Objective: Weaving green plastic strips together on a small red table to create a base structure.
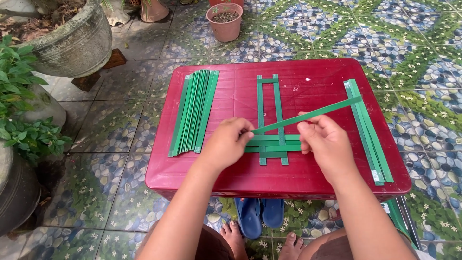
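Both sets of fingers pinched on one green strip (308,114): left hand (226,142) at its end, right hand (326,139) midway, palms down above the red table (231,178).

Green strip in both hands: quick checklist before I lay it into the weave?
1. Left hand pinching the near end of the green strip: ok.
2. Right hand grip on the strip: ok.
3. Two upright strips parallel on the red table: ok.
4. Cross strips lying flat at the lower end: ok.
5. Spare strip bundle clear of the weave: ok.
6. Over-under order at crossings: cannot tell.
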